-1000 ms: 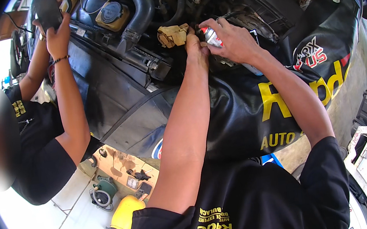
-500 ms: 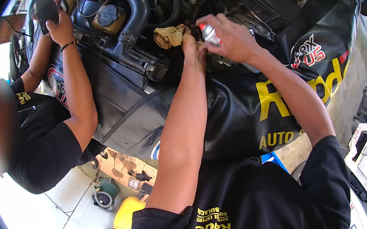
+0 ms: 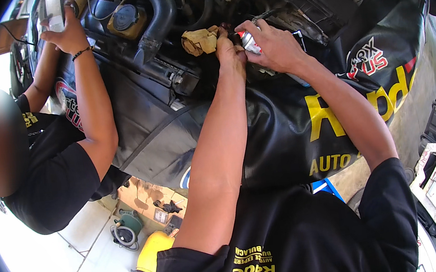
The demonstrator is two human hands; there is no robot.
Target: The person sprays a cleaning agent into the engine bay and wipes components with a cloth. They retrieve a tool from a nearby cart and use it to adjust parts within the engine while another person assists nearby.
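My right hand (image 3: pixel 279 48) is wrapped round a small spray can (image 3: pixel 252 43), white and silver with red, with its top tilted toward my left hand. My left hand (image 3: pixel 229 51) is close beside it over the front of the engine bay. Its fingers are closed round something small and dark that I cannot make out. Against those fingers, on the left, is a crumpled piece of brown paper (image 3: pixel 200 41); whether the hand grips it too does not show. Engine parts lie in shadow beyond both hands.
A black hose (image 3: pixel 160 19) and a coolant tank (image 3: pixel 129 21) with a dark cap are to the left. A black fender cover (image 3: pixel 282 134) drapes the car's front. At the left, a co-worker (image 3: pixel 56 176) lifts a pale object (image 3: pixel 52 12). A yellow container (image 3: pixel 153 255) is on the floor.
My right hand and the spray can have shifted slightly, the forefinger now bent over its top. The co-worker's object has turned from a dark face to a pale one.
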